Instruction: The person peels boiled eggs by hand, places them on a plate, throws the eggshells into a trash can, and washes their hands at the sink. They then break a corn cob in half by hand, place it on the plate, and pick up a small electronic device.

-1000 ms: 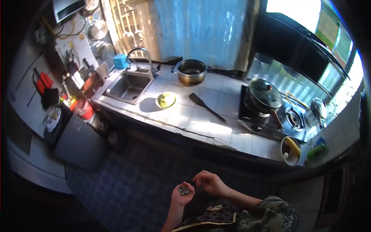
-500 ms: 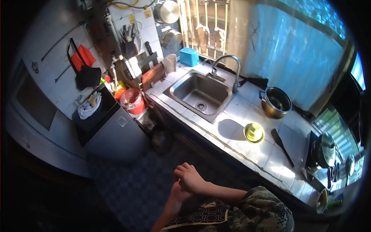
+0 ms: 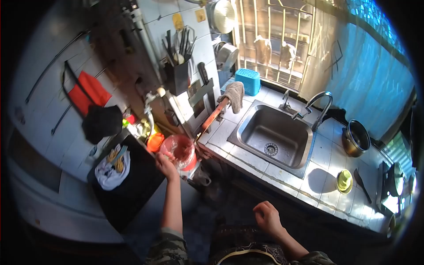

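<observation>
My left hand (image 3: 167,166) reaches forward to the near left rim of a red bucket (image 3: 189,162) with a clear plastic bag lining it. Its fingers are bent together, and I cannot tell what is in them, if anything. Over the dark floor, in front of the patterned apron (image 3: 251,252), my right hand (image 3: 267,215) hangs with its fingers curled in and nothing showing in them. Beside the bucket, an orange container (image 3: 155,142) stands close to the left hand.
A steel sink (image 3: 274,132) is set in the white tiled counter (image 3: 282,177). Right of it are a green item in a bowl (image 3: 344,181), a pot (image 3: 356,138) and a dark spatula (image 3: 363,186). A white cloth bundle (image 3: 113,171) lies on the black-topped cabinet at left.
My hands were together in front of my body; now they are apart, the left stretched out to the red bucket. The view has turned left and closer to the bucket.
</observation>
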The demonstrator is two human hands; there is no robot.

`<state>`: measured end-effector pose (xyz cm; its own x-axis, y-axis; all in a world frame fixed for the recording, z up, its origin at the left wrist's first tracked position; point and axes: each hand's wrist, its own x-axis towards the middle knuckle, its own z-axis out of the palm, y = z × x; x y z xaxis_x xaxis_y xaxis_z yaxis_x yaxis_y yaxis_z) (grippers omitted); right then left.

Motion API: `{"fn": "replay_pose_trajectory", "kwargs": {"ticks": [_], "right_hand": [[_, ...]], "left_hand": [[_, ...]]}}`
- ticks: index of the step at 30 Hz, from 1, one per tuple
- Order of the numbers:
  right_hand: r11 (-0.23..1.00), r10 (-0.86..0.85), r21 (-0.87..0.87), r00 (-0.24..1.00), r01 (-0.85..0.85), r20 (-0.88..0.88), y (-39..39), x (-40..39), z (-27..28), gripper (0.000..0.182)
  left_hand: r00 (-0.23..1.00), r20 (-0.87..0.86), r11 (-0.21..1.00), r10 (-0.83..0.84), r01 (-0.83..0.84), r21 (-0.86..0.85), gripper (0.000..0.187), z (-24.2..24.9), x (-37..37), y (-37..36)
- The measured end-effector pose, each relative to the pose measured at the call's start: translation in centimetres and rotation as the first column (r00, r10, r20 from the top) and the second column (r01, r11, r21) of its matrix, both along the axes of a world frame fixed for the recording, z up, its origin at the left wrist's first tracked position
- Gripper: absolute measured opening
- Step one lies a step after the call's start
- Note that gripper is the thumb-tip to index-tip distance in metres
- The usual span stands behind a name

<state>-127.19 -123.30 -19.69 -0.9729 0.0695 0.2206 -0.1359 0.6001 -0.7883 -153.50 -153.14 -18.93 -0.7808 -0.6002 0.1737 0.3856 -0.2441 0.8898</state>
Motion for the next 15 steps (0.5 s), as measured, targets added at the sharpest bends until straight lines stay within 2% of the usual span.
{"fn": "replay_pose_trajectory", "kwargs": {"ticks": [1, 2, 3, 4, 5, 6, 7, 8, 9, 10, 11, 12, 13, 14, 15], "right_hand": [[0.999, -0.038, 0.006, 0.994, 0.038, 0.102, -0.7, 0.0, 0.3, 0.013], [0.997, -0.082, 0.013, 0.975, 0.081, 0.207, -1.4, -0.1, 0.5, 0.014], [0.990, -0.144, 0.020, 0.963, 0.143, 0.226, -2.1, -0.1, 0.8, 0.014], [0.989, -0.136, 0.092, 0.969, 0.119, 0.206, -2.8, -0.1, 1.1, 0.016], [0.981, -0.128, 0.171, 0.976, 0.097, 0.177, -2.9, -0.6, 1.3, 0.019], [0.972, -0.162, 0.201, 0.962, 0.118, 0.220, -2.9, -0.9, 1.1, 0.023], [0.965, -0.212, 0.205, 0.950, 0.166, 0.228, -2.7, -1.2, 1.1, 0.023], [0.948, -0.280, 0.219, 0.933, 0.232, 0.227, -2.2, -1.7, 1.3, 0.022], [0.926, -0.347, 0.233, 0.912, 0.296, 0.218, -1.4, -2.4, 1.4, 0.021], [0.896, -0.428, 0.234, 0.874, 0.378, 0.228, -0.2, -3.1, 1.4, 0.021], [0.868, -0.493, 0.170, 0.850, 0.467, 0.186, 1.7, -3.8, 0.6, 0.019], [0.835, -0.549, 0.078, 0.830, 0.544, 0.095, 3.8, -4.5, -0.2, 0.017], [0.787, -0.616, 0.077, 0.787, 0.613, 0.037, 6.3, -5.4, -1.0, 0.015], [0.739, -0.672, -0.018, 0.739, 0.673, 0.052, 9.3, -6.6, -1.4, 0.015], [0.701, -0.713, -0.052, 0.701, 0.711, -0.017, 12.4, -7.8, -1.8, 0.014]], "left_hand": [[0.987, -0.067, 0.925, 0.149, -0.163, -0.343, 0.024, -3.5, -5.4, -2.4], [0.975, -0.121, 0.524, 0.188, -0.204, -0.827, 0.019, -5.6, -8.6, -4.4], [0.964, 0.104, 0.254, 0.246, 0.039, -0.966, 0.030, -11.1, -13.0, -7.4], [0.989, 0.124, 0.263, 0.083, 0.098, -0.960, 0.066, -19.1, -16.4, -10.4], [0.924, 0.371, 0.255, 0.089, 0.339, -0.905, 0.090, -20.1, -16.9, -11.1], [0.833, 0.533, 0.487, 0.145, 0.409, -0.772, 0.082, -15.2, -15.5, -7.7], [0.721, 0.574, 0.349, 0.388, 0.461, -0.816, 0.067, -7.0, -11.3, -2.8], [0.850, 0.254, 0.168, 0.461, 0.197, -0.966, 0.047, -12.7, -12.2, -4.1], [0.918, 0.110, 0.308, 0.381, -0.014, -0.951, 0.035, -11.2, -9.5, -1.7], [0.947, 0.001, 0.401, 0.321, -0.135, -0.906, 0.025, -12.5, -7.5, -0.2], [0.994, -0.044, 0.608, 0.101, -0.097, -0.788, 0.016, -12.4, -4.4, 2.0], [0.985, -0.117, 0.524, 0.125, -0.166, -0.835, 0.013, -12.4, -1.9, 4.9], [0.999, 0.009, 0.531, -0.033, 0.026, -0.847, 0.013, -13.0, 0.3, 6.4], [0.984, 0.050, 0.613, -0.173, 0.147, -0.776, 0.013, -14.3, 1.7, 8.3], [0.949, 0.159, 0.621, -0.272, 0.299, -0.724, 0.013, -14.0, 2.8, 10.5]]}}
